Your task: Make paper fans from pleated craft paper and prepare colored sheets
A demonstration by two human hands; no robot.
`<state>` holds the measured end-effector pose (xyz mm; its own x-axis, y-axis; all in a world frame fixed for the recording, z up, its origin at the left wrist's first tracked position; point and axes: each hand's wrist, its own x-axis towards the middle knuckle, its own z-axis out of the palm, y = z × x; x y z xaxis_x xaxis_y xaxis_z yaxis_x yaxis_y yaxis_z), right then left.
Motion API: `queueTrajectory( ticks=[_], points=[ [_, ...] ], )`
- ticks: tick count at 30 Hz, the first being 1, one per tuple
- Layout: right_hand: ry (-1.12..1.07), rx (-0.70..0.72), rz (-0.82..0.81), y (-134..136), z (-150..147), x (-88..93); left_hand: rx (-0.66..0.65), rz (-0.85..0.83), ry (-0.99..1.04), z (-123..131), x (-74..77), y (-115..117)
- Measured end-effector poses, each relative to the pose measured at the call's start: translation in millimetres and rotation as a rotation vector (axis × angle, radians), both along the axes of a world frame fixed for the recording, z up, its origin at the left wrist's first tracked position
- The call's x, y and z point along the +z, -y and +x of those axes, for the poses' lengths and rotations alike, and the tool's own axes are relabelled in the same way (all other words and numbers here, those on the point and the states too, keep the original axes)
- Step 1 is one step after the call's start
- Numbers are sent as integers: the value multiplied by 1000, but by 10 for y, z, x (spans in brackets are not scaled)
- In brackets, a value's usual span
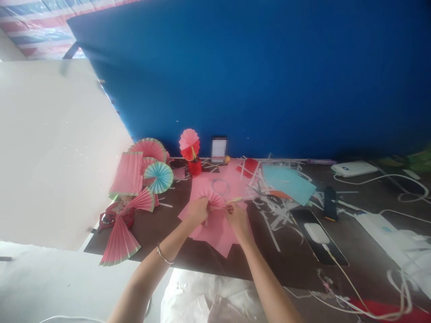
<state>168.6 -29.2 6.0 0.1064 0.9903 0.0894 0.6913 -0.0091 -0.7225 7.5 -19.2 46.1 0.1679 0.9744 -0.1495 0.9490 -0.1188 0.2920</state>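
Observation:
Both my hands meet over the dark table [161, 224], working a small pink pleated paper fan [214, 201]. My left hand [196, 211], with a bangle on its wrist, pinches the fan's left side. My right hand [235, 215] pinches its right side, fingers closed. Beneath them lie flat pink paper sheets [215, 231]. A ring of clear tape [220, 185] lies just beyond the fan.
Finished pink and blue-green paper fans [141, 179] are piled at the left. A red cup [194, 167] with a round fan, a phone [218, 150], a light blue sheet [289, 181], white paper strips [269, 211], another phone [318, 235], chargers and cables lie right. A blue board stands behind.

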Motion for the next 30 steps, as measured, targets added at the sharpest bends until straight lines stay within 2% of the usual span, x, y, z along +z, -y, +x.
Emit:
queueTrajectory(
  ticks=[5,10,15,20,26,28,30],
  points=[
    [62,24,34,-17,19,-12,-28,58,38,-8,-21,15],
    [39,153,95,-35,100,-45,-27,61,41,-5,-74,9],
    [163,217,142,-25,116,-7,-28,85,45,2,-130,12],
    [338,234,154,35,36,62,-12,113,57,-4,-122,35],
    [435,217,164,108,-14,20,8,113,115,-43,-134,59],
    [433,225,173,124,-14,18,-11,117,119,-52,-130,64],
    [408,236,190,133,-7,29,-85,108,120,-60,-99,64]
  ],
)
